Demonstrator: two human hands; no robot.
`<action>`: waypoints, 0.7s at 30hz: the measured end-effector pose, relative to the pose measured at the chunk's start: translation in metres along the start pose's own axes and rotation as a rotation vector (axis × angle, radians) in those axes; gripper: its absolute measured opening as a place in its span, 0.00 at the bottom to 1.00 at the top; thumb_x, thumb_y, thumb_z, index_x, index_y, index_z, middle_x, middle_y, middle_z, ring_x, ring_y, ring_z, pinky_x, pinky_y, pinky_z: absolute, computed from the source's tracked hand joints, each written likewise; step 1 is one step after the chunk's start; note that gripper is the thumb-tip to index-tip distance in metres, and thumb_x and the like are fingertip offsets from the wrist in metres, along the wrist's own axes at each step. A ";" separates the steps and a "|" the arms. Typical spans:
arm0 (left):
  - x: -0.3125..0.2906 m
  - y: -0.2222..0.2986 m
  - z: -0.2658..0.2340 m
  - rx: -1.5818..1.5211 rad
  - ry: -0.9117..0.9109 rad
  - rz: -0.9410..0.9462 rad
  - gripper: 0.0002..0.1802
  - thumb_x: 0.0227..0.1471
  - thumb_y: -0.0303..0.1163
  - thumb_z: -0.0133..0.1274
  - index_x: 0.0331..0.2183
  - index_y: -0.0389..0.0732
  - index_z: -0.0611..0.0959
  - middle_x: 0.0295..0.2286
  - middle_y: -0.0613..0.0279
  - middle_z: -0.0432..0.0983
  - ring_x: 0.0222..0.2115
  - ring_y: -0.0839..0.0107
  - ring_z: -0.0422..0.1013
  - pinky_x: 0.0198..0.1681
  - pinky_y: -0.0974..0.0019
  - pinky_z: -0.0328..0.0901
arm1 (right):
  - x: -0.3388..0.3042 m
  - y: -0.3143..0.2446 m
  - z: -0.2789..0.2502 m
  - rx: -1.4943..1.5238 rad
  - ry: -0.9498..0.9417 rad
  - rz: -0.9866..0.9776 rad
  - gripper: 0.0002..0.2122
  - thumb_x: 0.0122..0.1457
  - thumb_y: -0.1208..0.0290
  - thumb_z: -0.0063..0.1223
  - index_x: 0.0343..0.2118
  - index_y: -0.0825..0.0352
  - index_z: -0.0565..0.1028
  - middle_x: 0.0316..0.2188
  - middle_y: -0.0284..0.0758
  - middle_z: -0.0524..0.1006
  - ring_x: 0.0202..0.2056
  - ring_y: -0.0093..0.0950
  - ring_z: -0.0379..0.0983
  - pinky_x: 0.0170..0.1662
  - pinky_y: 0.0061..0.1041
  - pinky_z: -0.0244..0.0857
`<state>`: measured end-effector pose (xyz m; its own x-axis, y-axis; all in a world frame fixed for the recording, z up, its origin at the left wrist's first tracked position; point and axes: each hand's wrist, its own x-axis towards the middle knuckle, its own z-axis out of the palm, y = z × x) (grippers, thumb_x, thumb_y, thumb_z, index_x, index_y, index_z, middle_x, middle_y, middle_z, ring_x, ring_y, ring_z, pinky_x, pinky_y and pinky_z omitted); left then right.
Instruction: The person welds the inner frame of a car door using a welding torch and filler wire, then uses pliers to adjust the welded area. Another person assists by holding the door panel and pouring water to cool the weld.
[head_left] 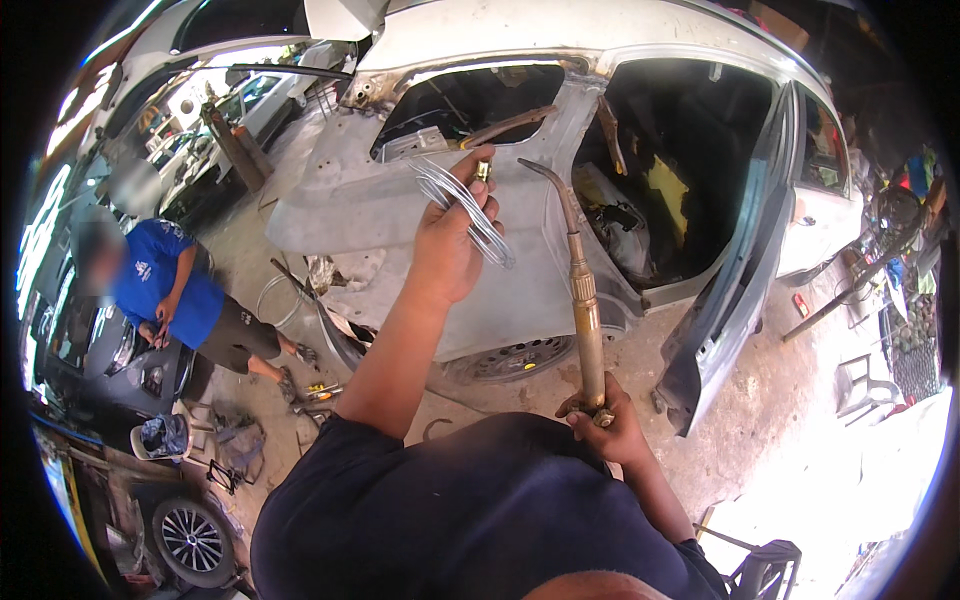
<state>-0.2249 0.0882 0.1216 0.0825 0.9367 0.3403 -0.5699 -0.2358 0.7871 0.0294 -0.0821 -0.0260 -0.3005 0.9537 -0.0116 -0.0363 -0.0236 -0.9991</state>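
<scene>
My left hand [448,252] is raised in front of the car's side, closed around a coil of silvery wire [490,238]. Between its thumb and fingers sits a small shiny gold-coloured piece [483,171], too small to name surely. Lower and to the right, my right hand [618,428] grips a brass gas welding torch [586,335] by its valve end. The torch stands nearly upright, its thin bent tip [540,168] pointing up and left, a little apart from my left hand. No flame shows at the tip.
A stripped car body [480,300] with bare grey panels stands ahead. Its open door [725,290] juts out at right. A person in a blue shirt [165,270] stands at left. An alloy wheel [193,540] lies lower left; tools [320,392] are on the floor.
</scene>
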 end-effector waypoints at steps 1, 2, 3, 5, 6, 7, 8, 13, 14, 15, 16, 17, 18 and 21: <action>0.003 0.001 -0.002 0.011 -0.007 0.004 0.27 0.64 0.38 0.57 0.62 0.51 0.72 0.36 0.70 0.71 0.26 0.80 0.65 0.24 0.76 0.60 | 0.001 0.000 0.001 0.001 0.006 -0.003 0.18 0.61 0.77 0.63 0.49 0.71 0.66 0.34 0.36 0.83 0.30 0.20 0.78 0.33 0.22 0.72; 0.003 0.002 -0.003 0.026 -0.005 -0.004 0.27 0.63 0.36 0.58 0.62 0.50 0.72 0.36 0.70 0.72 0.26 0.80 0.65 0.24 0.76 0.60 | 0.003 0.002 0.001 -0.009 0.003 -0.004 0.18 0.61 0.77 0.62 0.50 0.71 0.66 0.35 0.36 0.83 0.30 0.20 0.77 0.33 0.22 0.72; 0.001 0.004 -0.004 0.041 -0.003 -0.012 0.27 0.63 0.35 0.59 0.61 0.50 0.72 0.35 0.70 0.72 0.26 0.81 0.65 0.24 0.76 0.60 | 0.003 0.005 0.002 -0.020 0.001 -0.006 0.19 0.61 0.77 0.62 0.51 0.71 0.66 0.35 0.36 0.83 0.30 0.20 0.77 0.33 0.22 0.72; -0.002 0.007 -0.004 0.061 0.005 -0.028 0.26 0.61 0.32 0.61 0.59 0.49 0.73 0.35 0.69 0.73 0.26 0.80 0.65 0.24 0.76 0.60 | 0.004 0.007 0.004 -0.028 -0.011 -0.005 0.20 0.62 0.77 0.62 0.52 0.71 0.66 0.35 0.36 0.83 0.29 0.20 0.77 0.33 0.22 0.72; -0.001 0.008 -0.003 0.064 0.007 -0.034 0.26 0.61 0.31 0.61 0.58 0.49 0.73 0.34 0.68 0.74 0.25 0.80 0.66 0.23 0.76 0.60 | 0.006 0.005 0.005 -0.029 -0.018 -0.006 0.20 0.62 0.76 0.62 0.53 0.71 0.65 0.35 0.36 0.83 0.29 0.20 0.77 0.33 0.22 0.72; -0.002 0.008 -0.003 0.067 0.012 -0.042 0.26 0.60 0.29 0.62 0.57 0.49 0.73 0.34 0.68 0.74 0.25 0.80 0.66 0.23 0.76 0.60 | 0.006 0.005 0.006 -0.029 -0.026 -0.004 0.21 0.62 0.76 0.62 0.53 0.71 0.65 0.35 0.36 0.83 0.29 0.20 0.76 0.33 0.23 0.72; -0.003 0.006 -0.004 0.074 0.026 -0.039 0.25 0.60 0.29 0.62 0.57 0.49 0.73 0.34 0.68 0.75 0.25 0.80 0.66 0.23 0.76 0.60 | 0.006 0.006 0.007 -0.027 -0.026 -0.005 0.21 0.62 0.76 0.62 0.53 0.71 0.65 0.35 0.36 0.83 0.29 0.20 0.76 0.33 0.22 0.72; -0.005 -0.005 -0.014 0.063 0.112 -0.062 0.25 0.60 0.28 0.61 0.57 0.50 0.74 0.36 0.65 0.78 0.24 0.79 0.66 0.23 0.75 0.60 | 0.009 0.018 0.005 -0.045 -0.011 -0.015 0.21 0.62 0.76 0.63 0.53 0.70 0.65 0.35 0.34 0.81 0.28 0.20 0.76 0.32 0.22 0.71; -0.006 -0.005 -0.014 0.080 0.116 -0.064 0.24 0.60 0.27 0.61 0.56 0.50 0.74 0.36 0.65 0.77 0.24 0.80 0.66 0.23 0.75 0.60 | 0.009 0.017 0.005 -0.019 -0.017 -0.010 0.21 0.62 0.76 0.63 0.53 0.70 0.66 0.35 0.34 0.80 0.28 0.20 0.76 0.32 0.22 0.71; -0.007 -0.005 -0.014 0.099 0.122 -0.066 0.24 0.60 0.27 0.61 0.56 0.49 0.74 0.35 0.65 0.77 0.24 0.80 0.65 0.23 0.75 0.60 | 0.010 0.013 0.005 0.008 -0.023 -0.006 0.21 0.62 0.76 0.63 0.54 0.69 0.66 0.35 0.34 0.80 0.28 0.20 0.76 0.32 0.22 0.71; -0.008 -0.004 -0.013 0.116 0.127 -0.070 0.24 0.60 0.27 0.61 0.56 0.49 0.74 0.35 0.65 0.77 0.24 0.80 0.65 0.23 0.75 0.60 | 0.009 0.011 0.006 0.034 -0.029 0.000 0.21 0.61 0.76 0.63 0.54 0.69 0.66 0.35 0.34 0.79 0.28 0.20 0.76 0.32 0.22 0.71; -0.009 -0.002 -0.010 0.115 0.107 -0.063 0.24 0.60 0.27 0.61 0.56 0.49 0.74 0.35 0.65 0.77 0.24 0.80 0.65 0.23 0.74 0.60 | 0.009 0.013 0.005 0.036 -0.029 0.017 0.21 0.61 0.76 0.63 0.54 0.69 0.66 0.35 0.34 0.80 0.28 0.20 0.75 0.32 0.22 0.71; -0.009 0.001 -0.004 0.113 0.088 -0.056 0.24 0.60 0.26 0.61 0.56 0.49 0.74 0.34 0.65 0.77 0.23 0.80 0.65 0.22 0.74 0.61 | 0.009 0.017 0.004 0.038 -0.030 0.035 0.21 0.61 0.76 0.63 0.54 0.69 0.66 0.34 0.34 0.80 0.28 0.20 0.75 0.32 0.22 0.71; -0.005 0.002 0.000 0.074 0.095 -0.038 0.24 0.59 0.24 0.61 0.55 0.45 0.74 0.31 0.66 0.77 0.22 0.80 0.67 0.22 0.74 0.61 | 0.008 0.019 0.002 0.001 -0.046 0.040 0.20 0.61 0.77 0.63 0.53 0.69 0.66 0.34 0.34 0.80 0.28 0.20 0.75 0.32 0.22 0.71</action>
<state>-0.2266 0.0835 0.1211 0.0231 0.9648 0.2619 -0.5055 -0.2147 0.8357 0.0246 -0.0754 -0.0450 -0.3453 0.9372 -0.0498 -0.0239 -0.0618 -0.9978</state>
